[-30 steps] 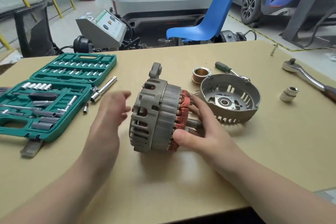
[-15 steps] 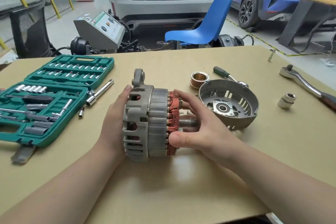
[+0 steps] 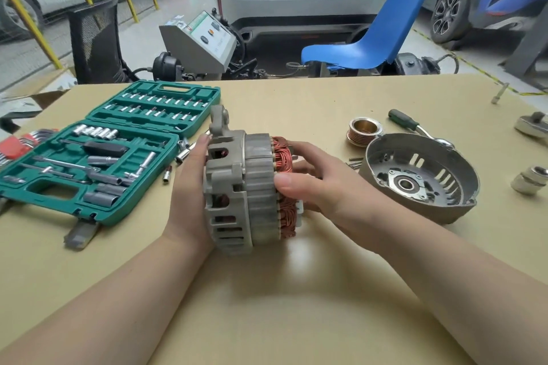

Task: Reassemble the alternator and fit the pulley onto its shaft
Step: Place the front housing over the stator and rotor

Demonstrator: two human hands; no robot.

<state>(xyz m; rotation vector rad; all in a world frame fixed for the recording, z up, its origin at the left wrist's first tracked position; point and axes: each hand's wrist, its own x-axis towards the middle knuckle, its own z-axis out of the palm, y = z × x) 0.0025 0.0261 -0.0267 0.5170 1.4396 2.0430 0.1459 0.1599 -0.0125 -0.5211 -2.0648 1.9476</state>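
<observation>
1. Tan tabletop (image 3: 281,305), bare at near edge; both forearms reaching in from bottom corners.
2. Alternator body (image 3: 246,187) on edge at centre of tabletop, clamped between both hands; grey housing to the left, copper windings (image 3: 283,157) exposed on right side.
3. Left hand (image 3: 189,195) flat against housing's left face, fingers (image 3: 203,142) extended upward, pressing, not curled round.
4. Right hand (image 3: 323,187) closed on windings side, thumb on stator ring, fingers wrapped over top edge.
5. Loose end cover (image 3: 421,178) just right of right hand, lying open side up w/ bearing visible in its middle.
6. Pulley (image 3: 364,130) behind cover, apart from alternator, resting on tabletop.
7. Socket (image 3: 530,179) near right edge; green-handled tool (image 3: 404,121) beyond the cover.
8. Open green socket case (image 3: 98,163) on left; a few loose sockets betw. case & left hand.
9. Far: blue chair (image 3: 382,29), parked cars behind tabletop.
</observation>
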